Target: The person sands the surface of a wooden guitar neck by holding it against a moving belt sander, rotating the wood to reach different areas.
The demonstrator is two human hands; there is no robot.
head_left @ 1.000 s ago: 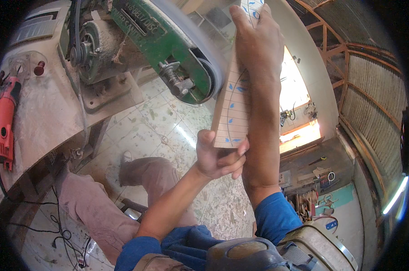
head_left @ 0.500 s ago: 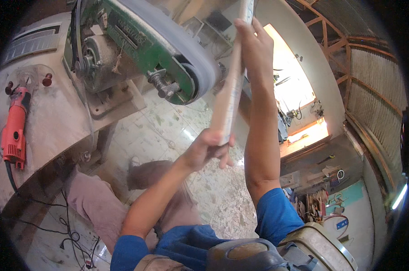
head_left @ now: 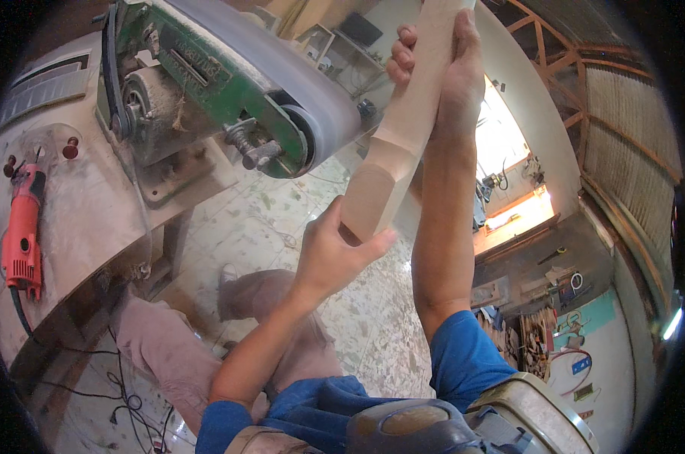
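Note:
A long, pale piece of wood with a stepped, shaped lower end is raised in front of me, tilted, its top running past the upper edge. My left hand grips its lower end, thumb on one side and fingers partly hidden behind. Higher up, my right hand is wrapped around the wood, fingertips showing on the far side. Left of the wood stands a green belt sander, its grey belt blurred as if running. A gap separates the wood from the belt's rounded end.
The sander is mounted on a dusty workbench. A red power tool with a clear base lies there, its cable trailing to tangled cords on the floor. Wood pieces stand stacked at the right, near a bright window opening.
The piece of wood has turned from its narrow edge to show its broad face and shaped end. Both hands have shifted their hold with it, and the view has moved slightly.

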